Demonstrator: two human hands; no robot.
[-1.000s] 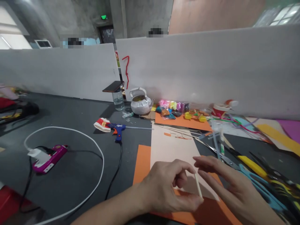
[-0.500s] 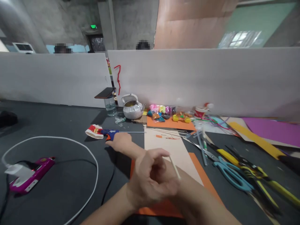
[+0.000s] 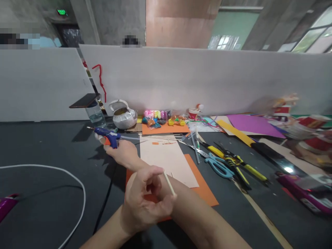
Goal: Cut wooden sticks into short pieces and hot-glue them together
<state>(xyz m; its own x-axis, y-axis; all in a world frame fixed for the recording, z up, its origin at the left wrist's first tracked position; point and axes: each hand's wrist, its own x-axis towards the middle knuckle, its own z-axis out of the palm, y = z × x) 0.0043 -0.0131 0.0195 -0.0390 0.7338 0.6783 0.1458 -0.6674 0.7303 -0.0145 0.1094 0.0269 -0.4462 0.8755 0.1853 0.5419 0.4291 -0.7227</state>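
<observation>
My left hand (image 3: 147, 193) is in front of me, pinching a short pale stick (image 3: 169, 184) between thumb and finger. Beneath it my right forearm crosses over to the left. At the end of that arm my right hand (image 3: 124, 152) grips a blue and orange hot glue gun (image 3: 110, 136), its nozzle pointing left. A clear glue stick (image 3: 129, 138) sticks out of the gun's back. Behind the gun a whitish piece is mostly hidden. Cream paper (image 3: 166, 162) on an orange sheet (image 3: 204, 193) lies below my arms.
At the back stand a glass of water (image 3: 95, 116) with a phone (image 3: 85, 100) on top, a silver kettle (image 3: 124, 119) and packets of coloured clay (image 3: 155, 117). To the right lie blue-handled scissors (image 3: 220, 166), yellow-handled pliers (image 3: 251, 171) and a craft knife (image 3: 269, 155). A white cable (image 3: 84, 197) loops at left.
The view has turned right. My right hand has raised the glue gun off the red and white paper piece, and its nozzle now shows. My left hand still pinches the stick.
</observation>
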